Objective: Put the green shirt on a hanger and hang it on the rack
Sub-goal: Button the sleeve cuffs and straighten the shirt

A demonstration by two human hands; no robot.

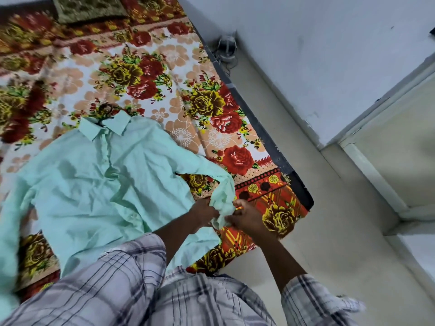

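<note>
The pale green shirt (94, 182) lies spread flat, front up, on the flowered bedspread (146, 67). A dark hanger (106, 109) sits inside its collar, only the hook showing above the neckline. The shirt's right sleeve bends down toward the bed's near corner. My left hand (204, 212) and my right hand (247, 216) both pinch the bunched cuff (222, 208) of that sleeve, one on each side. The rack is not in view.
A patterned pillow (87, 8) lies at the head of the bed. The bed's dark edge (266, 135) runs diagonally beside a bare floor strip (329, 208) and a pale wall (317, 55). A small fixture with wires (226, 47) sits at the wall base. A door frame (386, 118) stands at right.
</note>
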